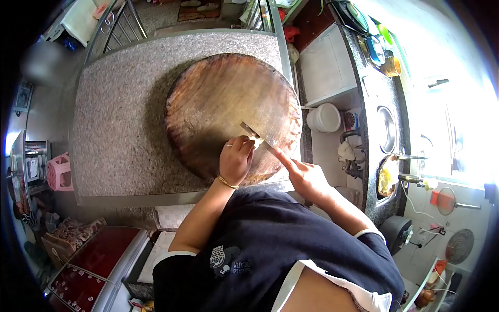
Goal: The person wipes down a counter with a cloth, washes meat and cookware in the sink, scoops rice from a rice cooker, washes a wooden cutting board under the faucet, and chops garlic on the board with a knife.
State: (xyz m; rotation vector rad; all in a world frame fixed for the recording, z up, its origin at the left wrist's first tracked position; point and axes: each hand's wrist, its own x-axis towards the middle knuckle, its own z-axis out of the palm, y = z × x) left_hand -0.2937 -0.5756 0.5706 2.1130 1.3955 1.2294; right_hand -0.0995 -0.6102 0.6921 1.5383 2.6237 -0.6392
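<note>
A large round wooden chopping board (228, 93) lies on the speckled stone counter. Near its front edge, my right hand (307, 179) is closed round the handle of a knife (250, 129), index finger stretched along it. The blade points away to the left. Against the blade sits a small pale yellowish piece of food (256, 140), whose kind I cannot make out. My left hand (236, 158), with a ring and a bracelet, has its fingers curled and pressed on that piece beside the blade.
Speckled counter (114, 119) extends left of the board. To the right stand a white bucket (327, 117), a metal sink (385, 130) and a basin of yellowish food (387, 177). A pink stool (60, 171) is at far left, a red-topped appliance (106, 252) at lower left.
</note>
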